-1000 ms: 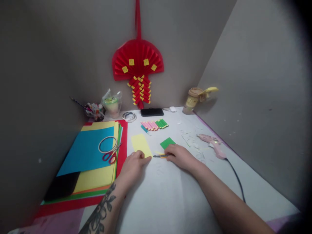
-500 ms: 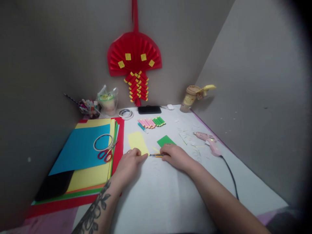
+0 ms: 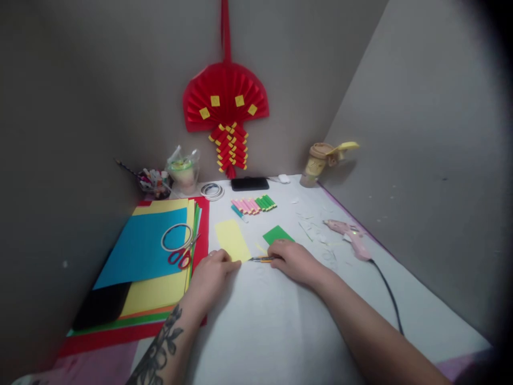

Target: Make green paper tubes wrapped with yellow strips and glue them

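A pale yellow paper strip [image 3: 232, 239] lies on the white table in front of me. My left hand [image 3: 214, 275] is at its lower left edge, fingers bent and thumb stretched along the near edge, pinning the paper. In my right hand [image 3: 294, 262] is a slim yellow-orange craft knife [image 3: 263, 259], gripped low and almost flat. Its tip points left and lies by the strip's near right corner. Behind the right knuckles, a green paper piece [image 3: 277, 234] is partly hidden by that hand.
Rolled pink and green paper tubes [image 3: 254, 204] lie farther back beside a glue gun [image 3: 352, 238] with its cord and paper scraps. Scissors [image 3: 182, 258] and a tape ring [image 3: 176, 239] rest on stacked coloured paper [image 3: 140, 240] at left. A cup [image 3: 316, 166] stands behind.
The view has shifted slightly, so everything sits lower and farther right. My left thumb has drawn back a little from the knife tip. The knife stays in my right hand.
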{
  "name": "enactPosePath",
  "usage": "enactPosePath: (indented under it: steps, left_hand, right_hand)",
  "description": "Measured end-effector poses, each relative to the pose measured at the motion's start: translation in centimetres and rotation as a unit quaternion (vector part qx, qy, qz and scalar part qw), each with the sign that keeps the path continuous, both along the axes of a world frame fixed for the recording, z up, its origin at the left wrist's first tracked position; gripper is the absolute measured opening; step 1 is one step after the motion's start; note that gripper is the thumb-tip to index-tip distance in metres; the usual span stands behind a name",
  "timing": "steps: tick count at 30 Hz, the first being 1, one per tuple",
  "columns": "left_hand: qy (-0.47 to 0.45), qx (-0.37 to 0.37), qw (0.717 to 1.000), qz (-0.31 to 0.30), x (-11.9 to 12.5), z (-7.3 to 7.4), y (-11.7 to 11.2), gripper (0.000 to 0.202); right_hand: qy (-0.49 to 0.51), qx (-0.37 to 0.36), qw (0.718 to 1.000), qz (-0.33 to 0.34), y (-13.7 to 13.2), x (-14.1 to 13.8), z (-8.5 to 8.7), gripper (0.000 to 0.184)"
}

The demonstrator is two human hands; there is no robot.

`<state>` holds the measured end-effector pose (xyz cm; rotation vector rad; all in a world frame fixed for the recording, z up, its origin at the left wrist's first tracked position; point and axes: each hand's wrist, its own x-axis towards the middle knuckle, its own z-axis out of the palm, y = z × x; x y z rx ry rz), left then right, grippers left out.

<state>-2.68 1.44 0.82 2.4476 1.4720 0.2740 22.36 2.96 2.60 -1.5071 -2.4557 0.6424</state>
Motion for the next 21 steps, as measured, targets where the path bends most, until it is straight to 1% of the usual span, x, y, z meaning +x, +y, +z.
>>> enactPosePath:
  steps: [6, 11, 17, 21]
  left_hand:
    - [-0.004, -0.046, 0.999, 0.000, -0.1, 0.2, 0.2, 0.033]
    - [-0.027, -0.059, 0.998, 0.006, -0.1, 0.1, 0.4, 0.034]
    - [-0.031, -0.065, 0.997, -0.007, -0.2, 0.2, 0.6, 0.035]
    - [-0.035, -0.066, 0.997, -0.005, -0.2, 0.0, 0.7, 0.034]
  right_hand:
    - [-0.013, 0.013, 1.000, 0.014, 0.0, -0.6, -0.4, 0.005]
    - [-0.017, 0.004, 1.000, 0.014, -0.1, -0.7, -0.2, 0.007]
    - [-0.024, 0.007, 1.000, 0.018, -0.3, -1.0, 0.0, 0.006]
    - [-0.029, 0.000, 0.999, 0.018, -0.5, -1.3, 0.3, 0.006]
